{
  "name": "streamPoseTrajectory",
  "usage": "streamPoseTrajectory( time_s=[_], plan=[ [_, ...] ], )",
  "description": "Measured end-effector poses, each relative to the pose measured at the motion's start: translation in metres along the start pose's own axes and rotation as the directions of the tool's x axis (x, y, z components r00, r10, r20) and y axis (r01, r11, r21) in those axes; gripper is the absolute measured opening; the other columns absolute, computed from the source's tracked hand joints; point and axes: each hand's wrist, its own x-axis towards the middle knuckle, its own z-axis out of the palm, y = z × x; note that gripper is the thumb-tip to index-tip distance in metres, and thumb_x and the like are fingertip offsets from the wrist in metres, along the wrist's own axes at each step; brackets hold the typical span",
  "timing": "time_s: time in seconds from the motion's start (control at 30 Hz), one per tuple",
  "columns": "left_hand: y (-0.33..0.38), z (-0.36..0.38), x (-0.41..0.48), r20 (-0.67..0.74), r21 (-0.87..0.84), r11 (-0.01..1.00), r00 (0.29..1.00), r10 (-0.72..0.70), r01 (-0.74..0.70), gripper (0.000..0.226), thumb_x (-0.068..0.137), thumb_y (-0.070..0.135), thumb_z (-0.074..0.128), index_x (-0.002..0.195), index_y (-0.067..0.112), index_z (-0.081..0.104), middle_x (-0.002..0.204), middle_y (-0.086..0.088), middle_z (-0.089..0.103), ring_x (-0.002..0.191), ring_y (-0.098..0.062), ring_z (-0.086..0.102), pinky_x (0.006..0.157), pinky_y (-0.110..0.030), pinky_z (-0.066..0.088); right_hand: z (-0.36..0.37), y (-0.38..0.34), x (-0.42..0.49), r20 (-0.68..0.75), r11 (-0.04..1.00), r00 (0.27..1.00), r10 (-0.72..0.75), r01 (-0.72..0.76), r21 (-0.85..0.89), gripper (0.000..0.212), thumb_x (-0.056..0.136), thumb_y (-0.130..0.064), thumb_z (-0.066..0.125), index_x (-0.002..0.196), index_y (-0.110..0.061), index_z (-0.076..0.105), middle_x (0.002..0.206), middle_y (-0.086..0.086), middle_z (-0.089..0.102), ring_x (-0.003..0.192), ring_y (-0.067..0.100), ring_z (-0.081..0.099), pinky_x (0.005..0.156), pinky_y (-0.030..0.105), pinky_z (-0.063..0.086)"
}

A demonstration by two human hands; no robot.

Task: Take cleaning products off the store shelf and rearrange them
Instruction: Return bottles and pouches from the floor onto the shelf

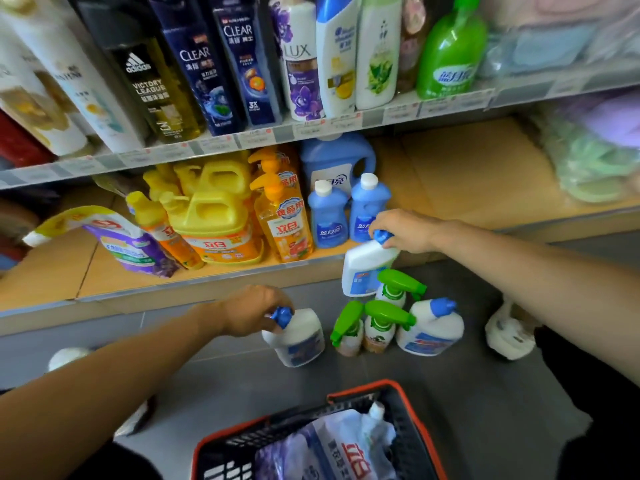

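white plastic bottles with blue caps, one per hand, seen from the head camera. the left hand [254, 315] has its fingers curled round the cap of the left bottle [299, 339], which leans low over the grey floor [207, 372]; whether its base rests there cannot be told. the right hand [403, 230] pinches the cap of the right bottle [363, 268], fingers bunched about it. this bottle hangs tilted in front of the edge of the lower shelf [460, 181], just above the spray bottles [393, 294].

on the floor, between the arms, stand a third white bottle [433, 332] and the three spray bottles with green triggers, close together, some touching. on the lower shelf stand yellow dish soap bottles [214, 223], a purple pouch [131, 244], two small blue bottles [327, 220] and a large blue jug [337, 161] behind them. an orange-rimmed basket [405, 400] near the bottom edge holds refill pouches [339, 445].

progress, as judged: removal looks partly done, with six products off the shelf, grouped on the floor or in hand. the yellow and blue stock is not yet lifted off, and no finished new order shows, so the rearranging seems to lie mostly ahead.
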Motion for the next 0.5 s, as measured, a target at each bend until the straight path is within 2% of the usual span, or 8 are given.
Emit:
streamPoseTrajectory(
  time_s=[0.13,0.27,0.33,0.4,0.5],
  plan=[
    [0.021,-0.038,-0.022,-0.100,0.026,1.000,0.995,0.009,-0.007,0.034,0.090,0.023,0.072,0.122,0.017,0.067,0.117,0.001,0.064,0.102,-0.014,0.057,0.087,-0.027,0.045,-0.047,-0.002,-0.038,-0.077,1.000,0.997,0.005,-0.005,-0.003,0.022,0.086,-0.009,0.068,0.108,-0.010,0.067,0.110,0.010,0.062,0.105,0.029,0.056,0.091,0.040,0.043],
    [0.051,-0.090,-0.038,-0.211,0.045,0.998,0.976,0.049,-0.040,0.029,0.092,0.023,0.071,0.118,0.012,0.067,0.112,-0.004,0.066,0.100,-0.022,0.059,0.088,-0.038,0.048,-0.095,0.003,-0.078,-0.204,0.997,0.976,0.081,-0.075,0.036,0.011,0.087,-0.018,0.072,0.094,-0.011,0.067,0.098,0.008,0.068,0.094,0.027,0.061,0.082,0.041,0.048],
    [0.065,-0.112,-0.039,-0.296,-0.003,0.999,0.954,0.050,-0.053,0.027,0.091,0.022,0.073,0.114,0.007,0.068,0.105,-0.009,0.067,0.095,-0.025,0.061,0.084,-0.037,0.048,-0.110,0.008,-0.093,-0.277,0.974,0.940,0.201,-0.163,0.155,0.020,0.087,-0.023,0.074,0.087,-0.004,0.067,0.086,0.011,0.068,0.082,0.027,0.061,0.072,0.037,0.047],
    [0.080,-0.128,-0.037,-0.394,-0.124,0.989,0.919,0.020,-0.075,0.023,0.090,0.019,0.076,0.107,0.005,0.069,0.096,-0.010,0.067,0.089,-0.025,0.062,0.077,-0.031,0.049,-0.122,0.014,-0.104,-0.297,0.894,0.885,0.358,-0.233,0.384,0.033,0.088,-0.022,0.075,0.082,0.008,0.063,0.073,0.013,0.059,0.069,0.025,0.055,0.064,0.033,0.043],
    [0.101,-0.141,-0.025,-0.471,-0.450,0.884,0.875,-0.112,-0.129,0.017,0.088,0.013,0.077,0.097,0.003,0.067,0.082,-0.009,0.061,0.073,-0.020,0.059,0.063,-0.031,0.055,-0.137,0.026,-0.113,-0.239,0.714,0.811,0.534,-0.280,0.642,0.026,0.088,-0.018,0.077,0.080,0.001,0.061,0.071,0.014,0.052,0.065,0.024,0.054,0.063,0.035,0.048]
  ],
)
